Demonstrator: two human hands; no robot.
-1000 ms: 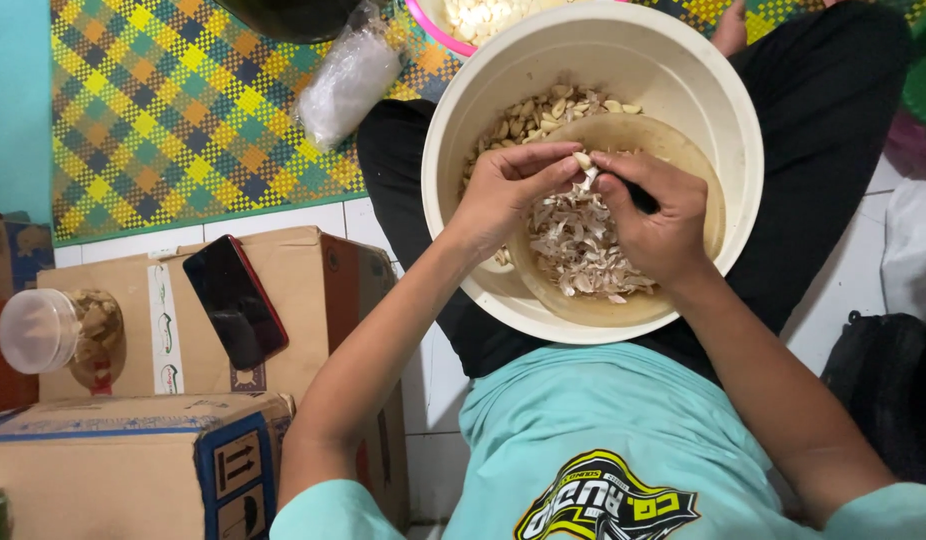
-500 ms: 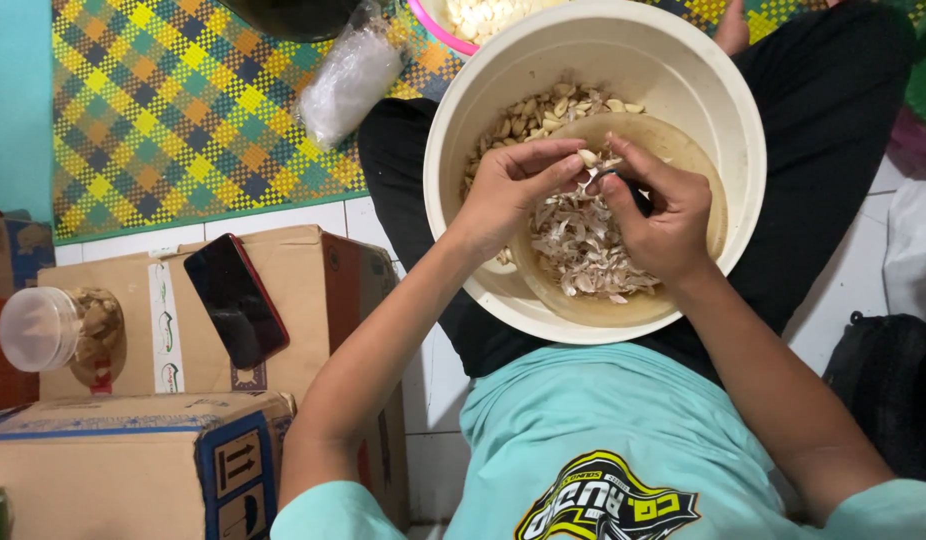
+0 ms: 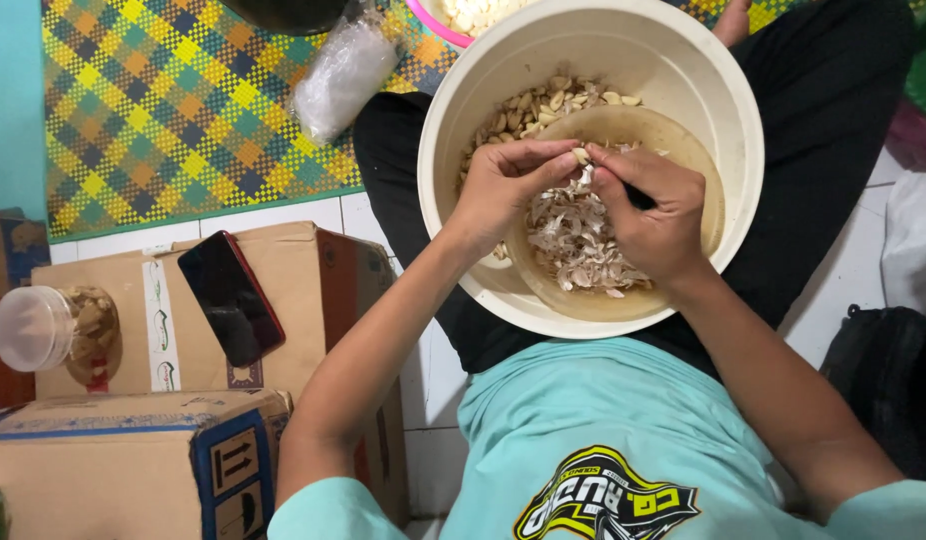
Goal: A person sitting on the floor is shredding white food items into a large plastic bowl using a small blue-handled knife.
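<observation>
Since the last frames I see little change: both hands stay over the bowl, fingertips a touch closer.

Left hand (image 3: 508,190): pinching a garlic clove (image 3: 581,156) at its tip.
Right hand (image 3: 648,215): closed round a dark handle, thumb pressed to the same clove.
Clove: held above the pile of papery skins (image 3: 575,245), in the tan inner bowl (image 3: 683,150).
Cream basin (image 3: 633,40): on my lap, holding the inner bowl and unpeeled cloves (image 3: 543,105) at its far edge.
Phone (image 3: 230,297): flat on a cardboard box (image 3: 313,270), on the floor beside my left arm.
</observation>
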